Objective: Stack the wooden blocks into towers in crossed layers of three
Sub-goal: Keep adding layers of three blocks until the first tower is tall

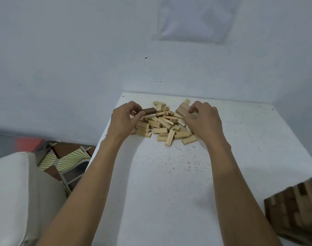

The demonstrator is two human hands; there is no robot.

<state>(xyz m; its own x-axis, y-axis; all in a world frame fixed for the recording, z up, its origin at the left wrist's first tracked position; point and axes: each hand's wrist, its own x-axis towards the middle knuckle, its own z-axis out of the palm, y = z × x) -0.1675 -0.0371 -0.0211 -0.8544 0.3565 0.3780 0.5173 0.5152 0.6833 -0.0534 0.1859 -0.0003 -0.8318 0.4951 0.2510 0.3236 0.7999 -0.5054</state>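
A loose heap of pale wooden blocks [165, 126] lies at the far middle of the white table [169, 183]; some carry printed numbers. My left hand [124, 119] pinches a dark brown block [150, 110] at the heap's left edge, lifted slightly above the pale ones. My right hand [202, 119] curls its fingers round a few pale blocks held side by side [182, 109] at the heap's right edge. A built tower of darker blocks in crossed layers [297, 210] stands at the table's near right, cut off by the frame.
The table meets a pale blue wall [151, 50] at the back. To the left, below the table edge, sit a white cushion [14, 192] and a patterned floor mat [68, 160]. Dark specks dot the tabletop.
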